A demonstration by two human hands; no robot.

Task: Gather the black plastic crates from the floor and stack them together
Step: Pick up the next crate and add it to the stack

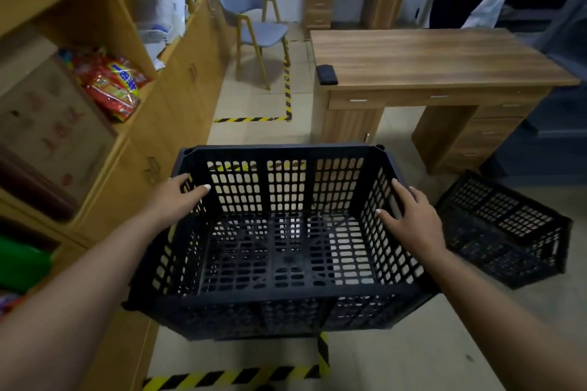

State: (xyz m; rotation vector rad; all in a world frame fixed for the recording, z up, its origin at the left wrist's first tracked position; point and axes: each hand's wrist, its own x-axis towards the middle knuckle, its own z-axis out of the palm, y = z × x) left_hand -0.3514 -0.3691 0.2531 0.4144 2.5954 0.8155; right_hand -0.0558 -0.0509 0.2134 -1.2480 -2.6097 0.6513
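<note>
While both hands grip its two short sides, a big black crate (286, 241) sits open side up in the middle, above the tiled floor (397, 359). The left hand (178, 197) curls over the left wall, and the right hand (413, 216) curls over the right wall, so the hands are wide apart. I cannot tell if the crate touches the floor. A second black crate (505, 232) lies tipped on the floor just to the right, near a wooden desk (438, 57). Wooden shelves (104, 79) stand on the left.
</note>
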